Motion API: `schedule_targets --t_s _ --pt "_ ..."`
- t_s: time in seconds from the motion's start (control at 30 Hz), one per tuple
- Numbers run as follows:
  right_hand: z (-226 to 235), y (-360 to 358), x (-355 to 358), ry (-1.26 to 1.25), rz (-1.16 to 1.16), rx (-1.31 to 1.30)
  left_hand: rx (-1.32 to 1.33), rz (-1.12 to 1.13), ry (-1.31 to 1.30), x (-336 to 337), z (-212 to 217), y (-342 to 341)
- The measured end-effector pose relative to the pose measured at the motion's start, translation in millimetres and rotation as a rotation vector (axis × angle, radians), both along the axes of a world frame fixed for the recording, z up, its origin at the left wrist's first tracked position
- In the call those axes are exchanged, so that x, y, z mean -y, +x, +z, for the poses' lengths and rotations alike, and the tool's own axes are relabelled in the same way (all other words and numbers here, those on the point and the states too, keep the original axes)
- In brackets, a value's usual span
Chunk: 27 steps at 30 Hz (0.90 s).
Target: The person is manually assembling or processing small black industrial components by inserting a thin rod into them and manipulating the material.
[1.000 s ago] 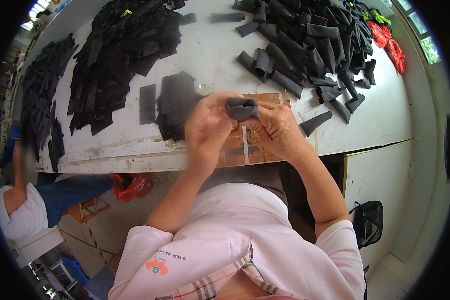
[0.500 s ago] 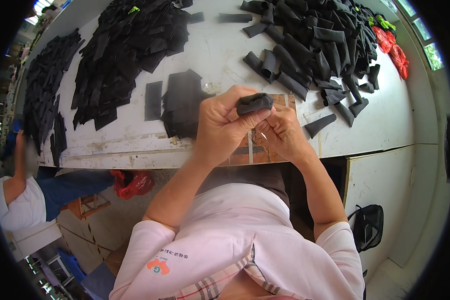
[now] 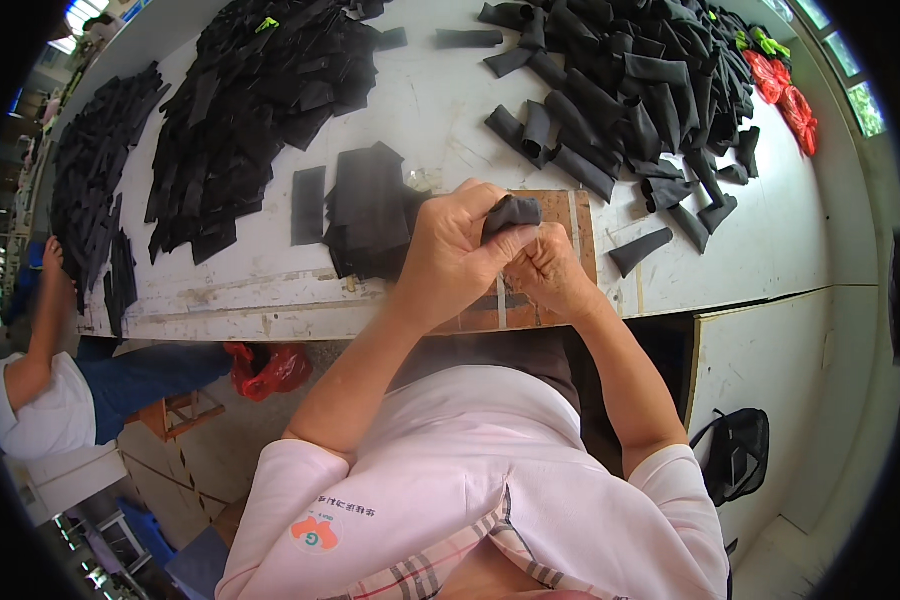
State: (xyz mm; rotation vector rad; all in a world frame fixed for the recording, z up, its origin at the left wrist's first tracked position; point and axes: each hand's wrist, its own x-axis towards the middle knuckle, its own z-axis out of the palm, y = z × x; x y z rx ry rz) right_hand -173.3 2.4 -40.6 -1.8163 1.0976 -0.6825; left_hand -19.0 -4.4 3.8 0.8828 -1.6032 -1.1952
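My left hand (image 3: 450,250) is closed around a black fabric tube (image 3: 515,213), its thumb along the near side and the rolled, open end poking up above the fist. Pressed close on the right, my right hand (image 3: 552,265) has its fingers curled in just below that end. What lies inside those right fingers is hidden. Both hands are above a brown board (image 3: 560,205) at the table's near edge. Left of them lies a stack of flat black fabric pieces (image 3: 365,205), with one more flat piece (image 3: 308,205) beside it.
Flat black pieces form a large heap (image 3: 260,120) and a farther-left pile (image 3: 100,150) on the white table (image 3: 450,100). Rolled black tubes (image 3: 640,90) are heaped at right; one tube (image 3: 640,250) lies nearer. Red plastic bags (image 3: 795,115) sit far right. Another person (image 3: 45,400) is at left.
My right hand has slid down and slightly left, from the tube's end to below it. The tube's upper end looks narrower and more upright. The other person's hand has shifted up along the pile.
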Motion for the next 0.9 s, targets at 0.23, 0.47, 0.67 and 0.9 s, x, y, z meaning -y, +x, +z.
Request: schedule_targets --t_s 0.23,0.47,0.67,0.9 --pt "31 3 3 -0.200 0.003 -0.029 -0.398 0.024 0.051 -8 20 -6" --pt "-5 8 -3 -0.112 -0.059 0.136 0.018 0.000 -0.057 -2 9 2" --pt "13 5 -4 -0.173 -0.083 -0.044 -0.338 0.113 -0.078 -10 17 -7" --pt "44 5 0 -0.227 -0.031 -0.151 -0.722 0.182 0.054 -6 15 5"
